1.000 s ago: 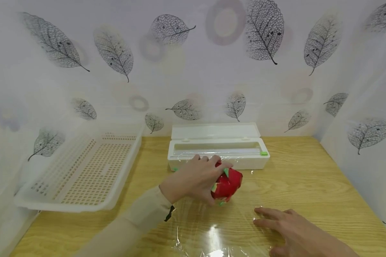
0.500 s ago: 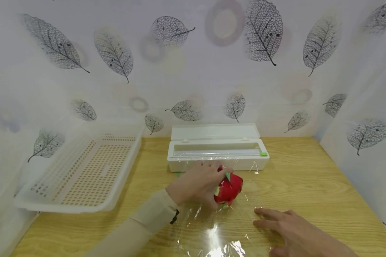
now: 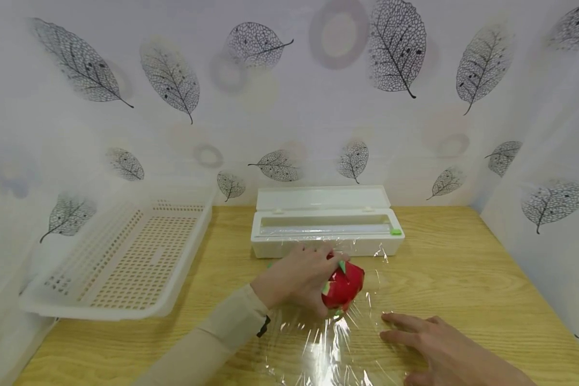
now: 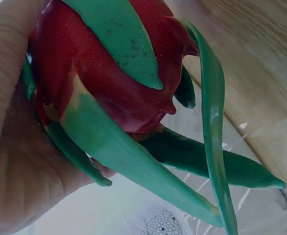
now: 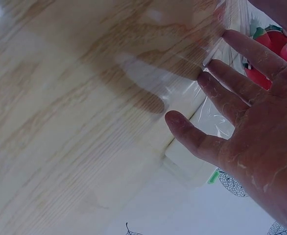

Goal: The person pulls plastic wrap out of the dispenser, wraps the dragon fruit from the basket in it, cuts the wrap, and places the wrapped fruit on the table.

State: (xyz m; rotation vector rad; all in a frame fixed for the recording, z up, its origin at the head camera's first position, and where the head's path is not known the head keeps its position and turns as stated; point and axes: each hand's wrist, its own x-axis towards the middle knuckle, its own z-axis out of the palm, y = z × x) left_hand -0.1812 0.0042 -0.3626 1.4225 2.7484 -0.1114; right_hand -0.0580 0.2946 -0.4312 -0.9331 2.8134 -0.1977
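The red dragon fruit point(image 3: 344, 287), with long green scales, is held in the left grip point(image 3: 296, 279); clear film point(image 3: 325, 351), creased and glossy, spreads across the worktop point(image 3: 463, 262).

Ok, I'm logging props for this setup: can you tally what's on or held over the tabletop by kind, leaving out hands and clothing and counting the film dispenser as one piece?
Dragon fruit: 1
White perforated basket: 1
Cling film dispenser: 1
Pulled-out cling film sheet: 1
Total: 4
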